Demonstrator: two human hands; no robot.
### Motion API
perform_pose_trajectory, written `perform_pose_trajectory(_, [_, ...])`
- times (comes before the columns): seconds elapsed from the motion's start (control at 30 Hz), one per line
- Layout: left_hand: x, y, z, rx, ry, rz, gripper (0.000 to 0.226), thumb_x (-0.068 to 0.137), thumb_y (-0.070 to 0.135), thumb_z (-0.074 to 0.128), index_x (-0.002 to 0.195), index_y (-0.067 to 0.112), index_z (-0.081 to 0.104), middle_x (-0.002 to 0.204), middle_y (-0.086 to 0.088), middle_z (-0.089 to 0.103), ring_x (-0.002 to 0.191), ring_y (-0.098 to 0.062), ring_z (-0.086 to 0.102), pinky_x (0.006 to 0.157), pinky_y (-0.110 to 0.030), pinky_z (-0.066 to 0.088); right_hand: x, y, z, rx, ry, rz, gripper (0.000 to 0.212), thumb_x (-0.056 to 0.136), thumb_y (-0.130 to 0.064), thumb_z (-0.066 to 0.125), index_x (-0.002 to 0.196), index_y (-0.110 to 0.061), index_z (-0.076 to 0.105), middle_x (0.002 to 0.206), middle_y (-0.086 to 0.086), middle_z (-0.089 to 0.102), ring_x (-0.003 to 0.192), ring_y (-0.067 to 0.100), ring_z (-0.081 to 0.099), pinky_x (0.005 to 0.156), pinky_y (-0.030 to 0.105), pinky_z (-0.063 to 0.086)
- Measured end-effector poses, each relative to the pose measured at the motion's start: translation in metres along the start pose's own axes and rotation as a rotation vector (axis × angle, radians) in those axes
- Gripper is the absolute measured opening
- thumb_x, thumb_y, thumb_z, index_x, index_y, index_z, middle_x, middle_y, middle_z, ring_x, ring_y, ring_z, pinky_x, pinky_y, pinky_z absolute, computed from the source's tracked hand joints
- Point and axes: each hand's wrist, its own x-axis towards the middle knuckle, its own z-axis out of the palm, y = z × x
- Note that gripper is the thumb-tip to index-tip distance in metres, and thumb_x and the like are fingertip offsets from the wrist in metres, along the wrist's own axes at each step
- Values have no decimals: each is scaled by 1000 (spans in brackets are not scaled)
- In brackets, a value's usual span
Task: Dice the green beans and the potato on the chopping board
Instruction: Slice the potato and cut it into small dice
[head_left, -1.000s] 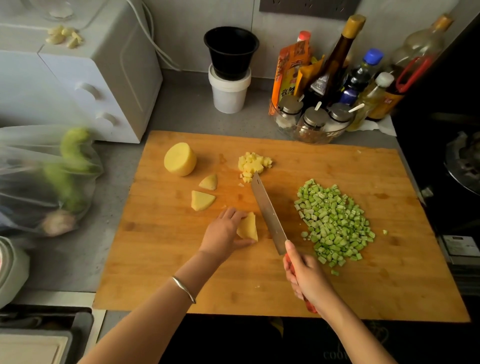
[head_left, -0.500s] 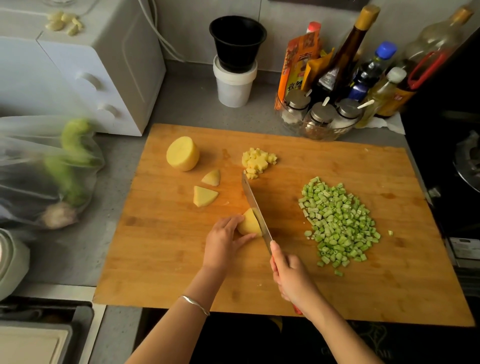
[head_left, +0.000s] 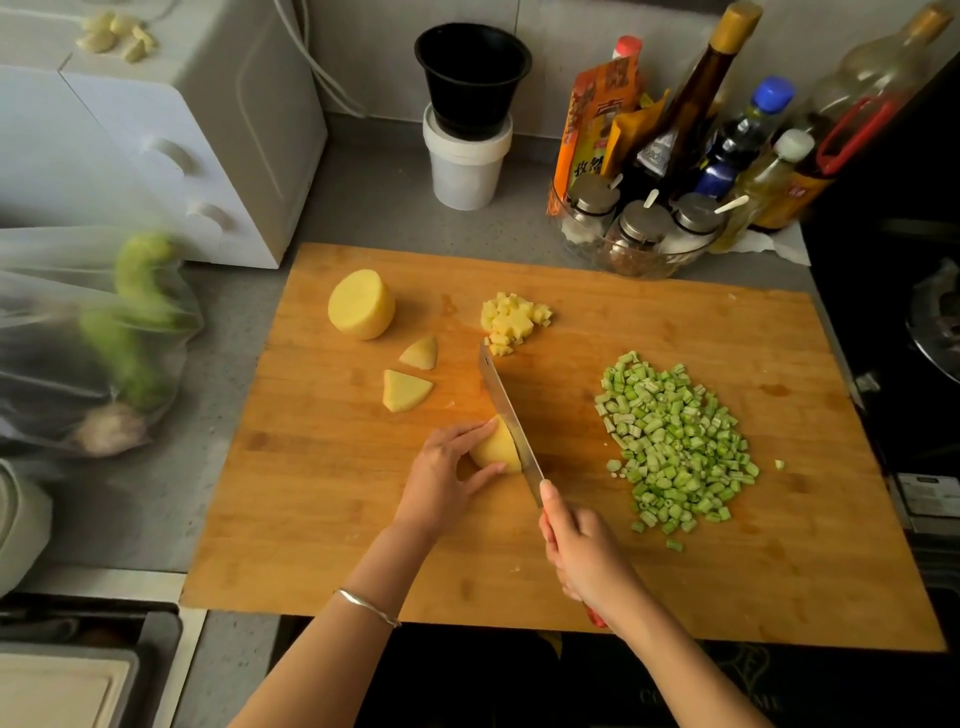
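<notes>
Surface: bamboo board (head_left: 571, 571) on a grey speckled counter (head_left: 374, 208), tiled wall at the far side. Left hand (head_left: 447, 478) clamps a potato wedge (head_left: 496, 447) near the board's middle, fingers curled over it, thumb on its near side. Right hand (head_left: 587, 556) is wrapped round the red handle of the knife (head_left: 506, 410); the blade is tight against the wedge's right face, tip pointing far-left. Far left on the board: potato half (head_left: 361, 304), cut face up, with two small wedges (head_left: 420, 353) (head_left: 405, 389) just right of it. Diced potato (head_left: 511, 322) sits past the knife tip. Diced beans (head_left: 675, 441) are piled on the right of the board, a few strays beside them. Off the board: white appliance (head_left: 156, 130) far left with garlic cloves (head_left: 117, 36) on top, clear bag (head_left: 104, 338) of green veg at left, black cup (head_left: 472, 73) stacked on a white tub (head_left: 465, 166) at the wall, glass bowl (head_left: 644, 234) of shaker jars with bottles (head_left: 691, 104) behind, dark hob (head_left: 935, 322) at right. Writing: orange packet (head_left: 597, 119) carries Chinese print, not readable with confidence; the bottle labels are too small to read.
</notes>
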Motion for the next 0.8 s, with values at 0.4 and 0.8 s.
perform_pose_trajectory(0.4, [1, 21, 29, 0, 297, -236, 23, 94, 40, 51, 98, 20, 59, 91, 9, 59, 83, -7, 43, 74, -25, 39, -3, -4, -1, 76, 7, 20, 53, 98, -55, 34, 65, -14, 41, 42, -8, 30, 32, 7, 27, 36, 20, 22])
perform_pose_trajectory(0.8, [1, 16, 34, 98, 328, -221, 23, 93, 38, 50, 92, 17, 57, 86, 4, 52, 78, -11, 39, 70, -29, 37, -14, -11, 1, 141, 24, -117, 54, 83, -65, 33, 65, -14, 38, 46, -6, 28, 34, 6, 24, 36, 18, 20])
